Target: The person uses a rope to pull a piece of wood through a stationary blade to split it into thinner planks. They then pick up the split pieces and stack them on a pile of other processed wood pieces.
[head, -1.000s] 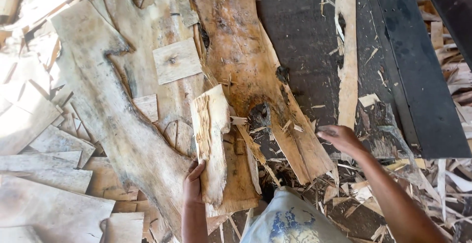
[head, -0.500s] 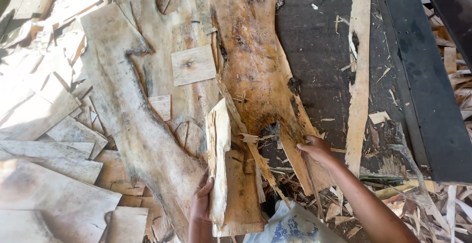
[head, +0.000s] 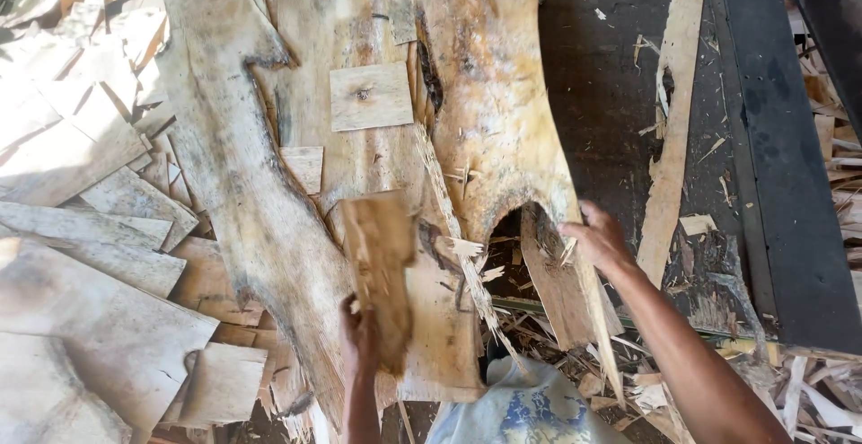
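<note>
Two hands: left hand [head: 357, 334] grips veneer scrap [head: 382, 269] bottom; right hand [head: 597, 237] on sheet [head: 498, 112] edge.

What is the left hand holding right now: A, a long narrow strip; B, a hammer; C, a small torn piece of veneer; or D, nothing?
C: the left hand grips a small torn veneer piece raised over the big sheet, while the right hand rests on that sheet's torn edge.
</note>
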